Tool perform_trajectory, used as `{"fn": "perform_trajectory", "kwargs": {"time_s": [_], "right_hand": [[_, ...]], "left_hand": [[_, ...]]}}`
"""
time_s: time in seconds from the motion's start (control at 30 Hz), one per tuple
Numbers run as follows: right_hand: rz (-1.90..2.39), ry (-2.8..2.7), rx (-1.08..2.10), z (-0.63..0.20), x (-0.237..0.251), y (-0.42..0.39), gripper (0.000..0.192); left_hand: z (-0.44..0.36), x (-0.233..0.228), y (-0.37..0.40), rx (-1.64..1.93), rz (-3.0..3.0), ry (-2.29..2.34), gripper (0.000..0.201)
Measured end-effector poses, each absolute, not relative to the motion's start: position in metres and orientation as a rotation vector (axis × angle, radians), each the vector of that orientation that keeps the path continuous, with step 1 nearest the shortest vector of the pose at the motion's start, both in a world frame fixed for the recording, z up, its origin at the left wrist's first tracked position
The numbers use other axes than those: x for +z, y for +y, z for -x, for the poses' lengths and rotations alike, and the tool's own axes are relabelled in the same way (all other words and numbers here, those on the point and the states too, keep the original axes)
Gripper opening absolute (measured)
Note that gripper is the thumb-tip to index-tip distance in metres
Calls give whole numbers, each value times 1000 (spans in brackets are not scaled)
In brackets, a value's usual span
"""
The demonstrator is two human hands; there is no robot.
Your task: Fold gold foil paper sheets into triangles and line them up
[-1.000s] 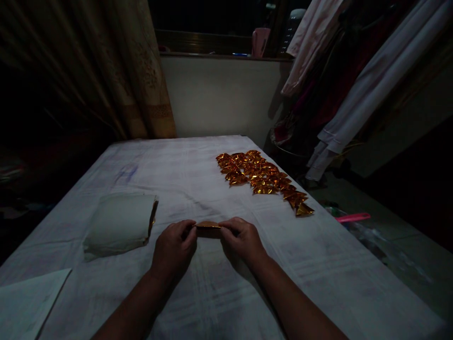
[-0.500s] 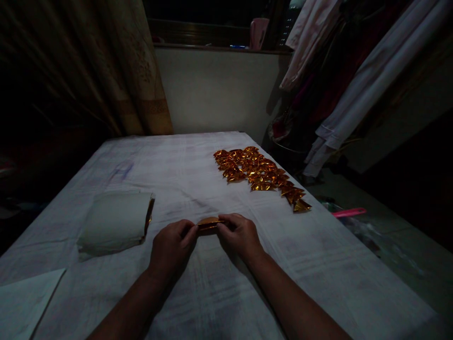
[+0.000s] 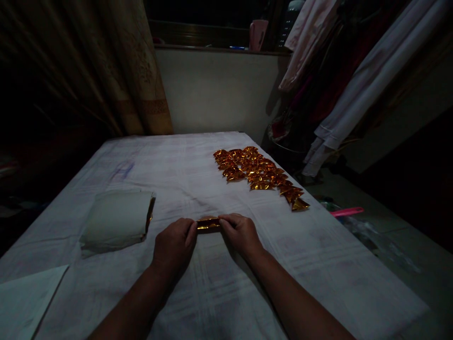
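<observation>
- The tabletop (image 3: 212, 293), under a white cloth, fills the lower frame.
- A white-wrapped stack (image 3: 115, 222) with a gold edge lies at centre left, well apart from the hands.
- A pile of folded gold foil pieces (image 3: 260, 174) sits right of centre, toward the far edge.
- The left hand (image 3: 173, 245) and right hand (image 3: 240, 233) meet at lower centre.
- A gold foil strip (image 3: 208, 223) lies between them, each grip pinched shut on one end, just above the cloth.
</observation>
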State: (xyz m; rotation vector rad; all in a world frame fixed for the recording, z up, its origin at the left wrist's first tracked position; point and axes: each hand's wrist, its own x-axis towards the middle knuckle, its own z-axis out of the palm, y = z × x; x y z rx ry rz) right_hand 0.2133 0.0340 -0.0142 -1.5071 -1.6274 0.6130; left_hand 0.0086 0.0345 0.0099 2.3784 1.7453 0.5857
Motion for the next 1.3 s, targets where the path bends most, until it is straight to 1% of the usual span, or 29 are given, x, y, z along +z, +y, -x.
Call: {"fn": "perform_trajectory", "kwargs": {"time_s": [0.53, 0.67, 0.77, 0.93, 1.03, 1.2, 1.3], "right_hand": [[1510, -1613, 636, -211, -12, 33, 21], [1485, -1573, 707, -210, -12, 32, 22], [1485, -1584, 672, -210, -12, 32, 22], [1515, -1594, 618, -212, -12, 33, 23], [1482, -1623, 651, -210, -12, 32, 23], [1448, -1650, 665, -208, -12, 31, 22], [1453, -1631, 665, -209, -11, 31, 21]], "left_hand": [[-12, 5, 32, 533, -2430, 1693, 30], [-14, 7, 34, 453, -2449, 1776, 28], [-16, 9, 32, 415, -2449, 1785, 27], [-17, 11, 26, 532, -2410, 1595, 32], [-17, 11, 26, 608, -2389, 1644, 32], [-17, 11, 26, 605, -2389, 1532, 34], [-16, 12, 27, 595, -2366, 1574, 35]]}}
